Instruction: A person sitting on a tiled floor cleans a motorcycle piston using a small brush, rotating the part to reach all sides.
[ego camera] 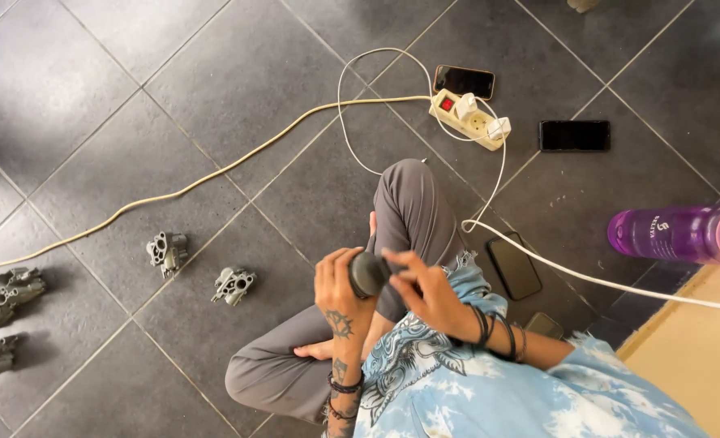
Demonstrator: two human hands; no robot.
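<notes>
Person sits cross-legged on dark grey floor tiles (92, 122), seen from above. Left hand (342, 285) is wrapped round a small dark grey round metal part (368, 274), bottom-middle of frame, just above the bent knee in grey trousers. Right hand (429, 290) is close up against the same part, fingers on its right side; can't tell how hard it grips. Part is mostly covered by both hands, so its full shape is hard to see.

Containers: a clear purple plastic bottle (678, 234) lies sideways at right edge, cut off by the frame; can't tell what's in it.

A cream power strip w/ red switch (467, 118) sits top-middle w/ two white plugs in it. A long cream cable (198, 180) runs off to the left edge. A black phone (464, 81) lies just above the strip, another black phone (574, 135) to its right, a third dark phone (514, 266) by the knee.

Two grey cast metal blocks w/ holes (168, 250) lie left of the legs. More grey metal pieces (7, 290) sit at left edge, partly cut off. A tan mat (700, 357) fills bottom-right corner.
</notes>
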